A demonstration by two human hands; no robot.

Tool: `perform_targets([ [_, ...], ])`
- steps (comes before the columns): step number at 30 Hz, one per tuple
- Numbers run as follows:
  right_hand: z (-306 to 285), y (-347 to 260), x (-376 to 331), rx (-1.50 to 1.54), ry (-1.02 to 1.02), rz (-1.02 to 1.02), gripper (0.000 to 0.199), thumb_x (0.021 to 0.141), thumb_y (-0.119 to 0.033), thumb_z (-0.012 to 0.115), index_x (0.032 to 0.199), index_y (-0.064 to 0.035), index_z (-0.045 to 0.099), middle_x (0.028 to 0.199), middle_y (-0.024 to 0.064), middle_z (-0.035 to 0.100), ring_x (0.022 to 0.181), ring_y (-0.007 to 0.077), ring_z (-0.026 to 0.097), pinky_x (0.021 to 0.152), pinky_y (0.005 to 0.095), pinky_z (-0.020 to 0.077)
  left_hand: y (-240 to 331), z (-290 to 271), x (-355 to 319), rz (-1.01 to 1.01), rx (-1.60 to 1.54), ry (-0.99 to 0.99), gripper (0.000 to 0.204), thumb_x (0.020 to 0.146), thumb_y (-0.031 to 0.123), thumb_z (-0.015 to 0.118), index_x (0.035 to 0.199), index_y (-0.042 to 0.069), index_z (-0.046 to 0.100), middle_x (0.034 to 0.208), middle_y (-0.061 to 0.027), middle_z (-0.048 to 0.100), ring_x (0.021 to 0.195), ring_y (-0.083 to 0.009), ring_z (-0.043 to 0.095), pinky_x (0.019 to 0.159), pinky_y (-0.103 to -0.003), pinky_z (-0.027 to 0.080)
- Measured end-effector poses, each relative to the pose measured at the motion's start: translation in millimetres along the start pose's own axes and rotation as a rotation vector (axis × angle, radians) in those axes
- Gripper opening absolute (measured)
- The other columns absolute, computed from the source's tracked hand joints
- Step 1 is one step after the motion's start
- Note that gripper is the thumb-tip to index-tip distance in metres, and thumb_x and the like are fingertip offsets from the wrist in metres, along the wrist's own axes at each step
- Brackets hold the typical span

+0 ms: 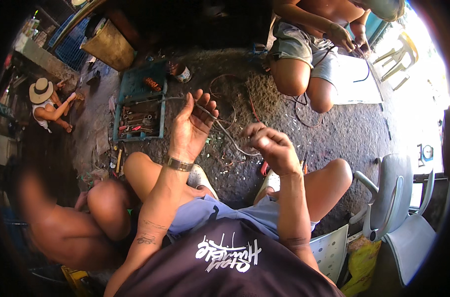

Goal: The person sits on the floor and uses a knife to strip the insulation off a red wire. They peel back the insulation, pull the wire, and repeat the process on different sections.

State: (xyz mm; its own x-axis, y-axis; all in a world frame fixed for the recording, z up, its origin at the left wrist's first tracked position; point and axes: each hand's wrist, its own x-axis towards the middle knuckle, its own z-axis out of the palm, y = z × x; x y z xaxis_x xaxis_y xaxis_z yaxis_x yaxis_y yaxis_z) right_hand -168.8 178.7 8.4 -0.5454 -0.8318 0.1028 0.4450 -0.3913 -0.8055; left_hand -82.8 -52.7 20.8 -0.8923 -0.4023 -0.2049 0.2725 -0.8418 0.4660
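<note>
A thin grey cable [228, 134] slants down to the right in front of me, from the toolbox side toward my right hand. My left hand [193, 126], palm turned up and wearing a wristwatch, holds it between thumb and loosely bent fingers. Close to the cable's lower right stretch is my right hand [277, 148], its fingers curled in and partly blurred. Whether anything sits in that curl is hidden. Below it, a red-handled tool [264, 168] lies on the ground by my shoe [271, 182].
An open teal toolbox [161, 121] with several hand tools and a copper coil [152, 84] stands ahead left, beside a can [180, 73]. Co-workers sit left, far left and ahead right; one handles a dark cable [362, 75]. A grey chair [388, 193] stands right.
</note>
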Motion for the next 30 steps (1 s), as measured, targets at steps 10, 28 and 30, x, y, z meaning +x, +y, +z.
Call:
perform_targets([
  [10, -48.9, 55.0, 77.8, 0.97, 0.377, -0.254, 0.02, 0.108, -0.026, 0.049, 0.099, -0.0096, 0.056, 0.077, 0.0008, 0.047, 0.065, 0.0135, 0.047, 0.065, 0.0307, 0.0465, -89.1, -0.5, 4.7, 0.246, 0.081, -0.257, 0.049, 0.11, 0.048, 0.039, 0.079, 0.013, 0.055, 0.055, 0.0049, 0.026, 0.052, -0.0107, 0.025, 0.065, -0.03, 0.034],
  [28, -290.7, 106.1, 40.7, 0.579, 1.28, 0.115, 0.017, 0.089, -0.022, 0.046, 0.074, -0.015, 0.047, 0.053, -0.0039, 0.033, 0.04, 0.0138, 0.026, 0.039, 0.0308, 0.0207, -115.6, -38.8, -135.7, -0.19, 0.323, 0.161, 0.035, 0.109, 0.031, 0.049, 0.079, 0.013, 0.049, 0.059, 0.0034, 0.035, 0.05, -0.0105, 0.029, 0.056, -0.031, 0.031],
  [30, -303.0, 93.4, 35.2, 0.594, 1.331, 0.031, 0.019, 0.089, -0.022, 0.046, 0.071, -0.0157, 0.048, 0.052, -0.0038, 0.035, 0.04, 0.0137, 0.027, 0.038, 0.031, 0.0216, -84.5, -36.2, -166.7, -0.163, 0.424, 0.135, 0.036, 0.108, 0.032, 0.048, 0.079, 0.012, 0.05, 0.058, 0.0034, 0.034, 0.051, -0.0113, 0.03, 0.058, -0.032, 0.032],
])
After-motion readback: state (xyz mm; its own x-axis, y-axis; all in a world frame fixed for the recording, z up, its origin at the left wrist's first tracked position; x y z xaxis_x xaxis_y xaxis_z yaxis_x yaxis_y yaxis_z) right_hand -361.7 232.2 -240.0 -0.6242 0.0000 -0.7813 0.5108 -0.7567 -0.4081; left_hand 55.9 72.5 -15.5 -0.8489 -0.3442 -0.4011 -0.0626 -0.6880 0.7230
